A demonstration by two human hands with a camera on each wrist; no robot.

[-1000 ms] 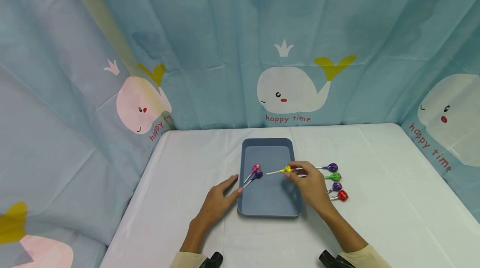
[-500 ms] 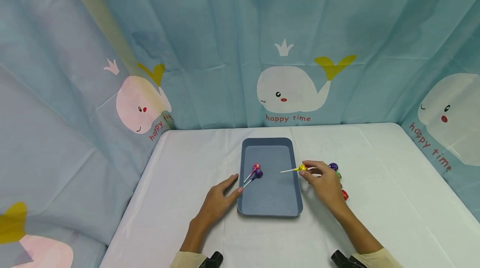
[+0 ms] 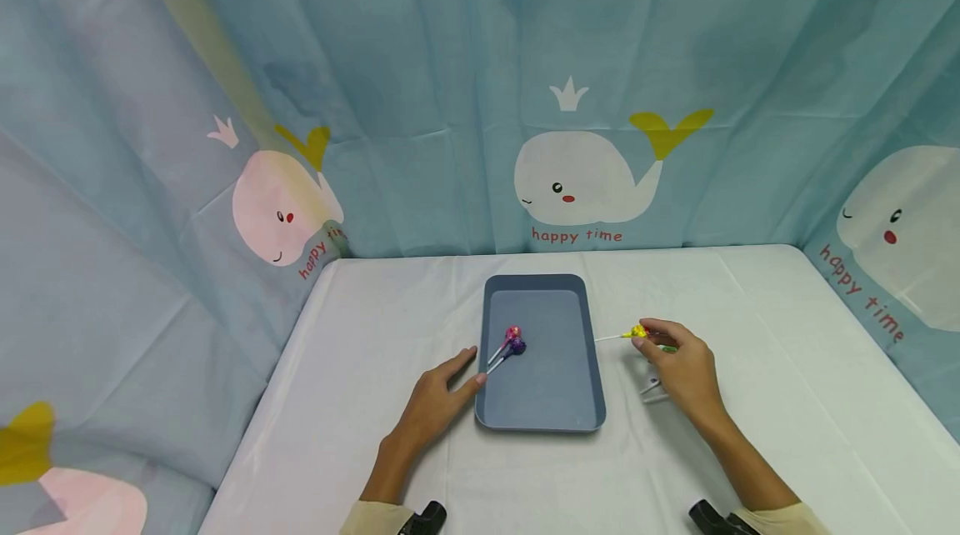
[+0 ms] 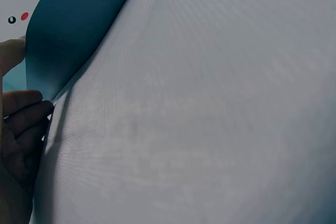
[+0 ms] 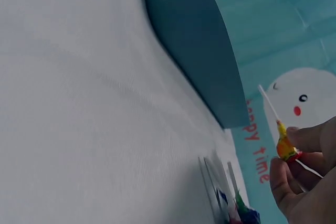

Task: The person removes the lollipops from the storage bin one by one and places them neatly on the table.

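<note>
My left hand (image 3: 429, 408) rests at the left edge of a grey-blue tray (image 3: 558, 397), its fingers relaxed and fingertips at the rim; the left wrist view shows them beside the tray's outer wall (image 4: 73, 30). Right of the tray, my right hand (image 3: 686, 368) pinches a yellow lollipop (image 3: 638, 331) by its wrapped head. Its white stick points left, toward the tray's right rim. In the right wrist view this lollipop (image 5: 285, 148) shows some red as well. A pink lollipop (image 3: 513, 332) and a purple lollipop (image 3: 517, 347) lie together inside the tray, sticks toward its left rim.
Several more lollipops lie on the white cloth (image 3: 405, 310) under my right hand, mostly hidden; a green lollipop (image 3: 669, 349) peeks out. Their sticks (image 5: 207, 177) show in the right wrist view. A blue whale-print curtain (image 3: 435, 185) stands behind the table.
My right hand has moved right with the yellow lollipop, from over the tray to above the lollipops on the cloth, covering most of them. The left hand and tray stay in place.
</note>
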